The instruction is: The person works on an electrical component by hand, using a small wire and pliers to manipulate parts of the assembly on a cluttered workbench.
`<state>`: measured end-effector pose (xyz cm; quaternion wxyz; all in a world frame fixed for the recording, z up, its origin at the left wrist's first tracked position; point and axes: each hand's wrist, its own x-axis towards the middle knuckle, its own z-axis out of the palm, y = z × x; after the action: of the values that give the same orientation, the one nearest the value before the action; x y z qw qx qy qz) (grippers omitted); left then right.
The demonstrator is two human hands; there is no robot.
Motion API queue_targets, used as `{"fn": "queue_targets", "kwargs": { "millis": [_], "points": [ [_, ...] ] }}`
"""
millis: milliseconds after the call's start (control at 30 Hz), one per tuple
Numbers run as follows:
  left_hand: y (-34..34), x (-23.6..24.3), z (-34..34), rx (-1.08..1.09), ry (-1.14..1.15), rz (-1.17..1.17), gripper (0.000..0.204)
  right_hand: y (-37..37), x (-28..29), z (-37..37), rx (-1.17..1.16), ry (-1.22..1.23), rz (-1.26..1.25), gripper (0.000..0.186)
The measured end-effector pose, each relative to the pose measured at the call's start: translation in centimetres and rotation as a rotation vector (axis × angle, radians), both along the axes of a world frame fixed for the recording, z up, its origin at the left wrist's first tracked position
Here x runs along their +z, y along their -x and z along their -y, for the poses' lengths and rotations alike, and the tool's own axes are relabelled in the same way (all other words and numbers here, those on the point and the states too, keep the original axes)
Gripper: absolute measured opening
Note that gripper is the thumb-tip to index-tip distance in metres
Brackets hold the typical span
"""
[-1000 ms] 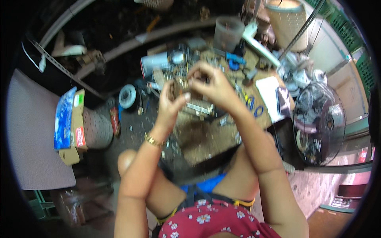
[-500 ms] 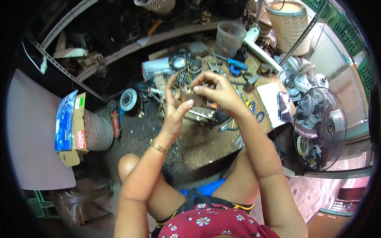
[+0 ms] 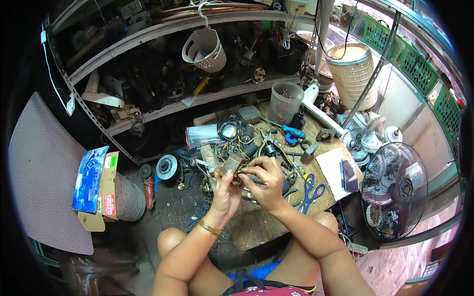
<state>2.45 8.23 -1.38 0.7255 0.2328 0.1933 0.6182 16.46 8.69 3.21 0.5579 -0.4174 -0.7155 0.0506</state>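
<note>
Over the wooden board, my left hand (image 3: 226,195) is closed around a small boxy grey-brown metal part (image 3: 234,162), its thumb lying along the near side. My right hand (image 3: 265,180) meets it from the right, thumb and fingertips pinched at the part's lower right edge. Whatever tiny piece lies between those fingertips is hidden. Just beyond the hands are pliers (image 3: 269,148) with spread handles and a heap of loose wires and small parts (image 3: 227,147). Blue-handled scissors (image 3: 311,191) lie to the right of my right hand.
The wooden board (image 3: 256,227) carries a clear tub (image 3: 286,102), a blue tool (image 3: 294,131), a coiled black cable (image 3: 228,128) and a phone (image 3: 349,176) on white paper. A fan (image 3: 396,190) stands at right, a cardboard box (image 3: 106,190) at left. A perforated basket (image 3: 205,51) hangs ahead.
The view has tilted up, showing more of the shelves. Both hands have come closer together, and my left fingers, spread before, now wrap the metal part, which is tipped more upright.
</note>
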Motion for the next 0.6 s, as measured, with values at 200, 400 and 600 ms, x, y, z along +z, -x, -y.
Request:
{"fn": "queue_targets", "kwargs": {
  "millis": [200,400,600],
  "points": [
    [-0.1,0.2,0.2,0.090,0.001,-0.057,0.033,0.2,0.1,0.0,-0.016,-0.037,0.078,0.014],
    [-0.4,0.5,-0.1,0.175,-0.045,-0.191,0.042,0.4,0.1,-0.3,-0.003,-0.010,0.160,0.014],
    [-0.9,1.1,-0.2,0.235,0.017,-0.218,0.040,0.4,-0.5,-0.9,0.084,0.092,0.111,0.015]
  ]
}}
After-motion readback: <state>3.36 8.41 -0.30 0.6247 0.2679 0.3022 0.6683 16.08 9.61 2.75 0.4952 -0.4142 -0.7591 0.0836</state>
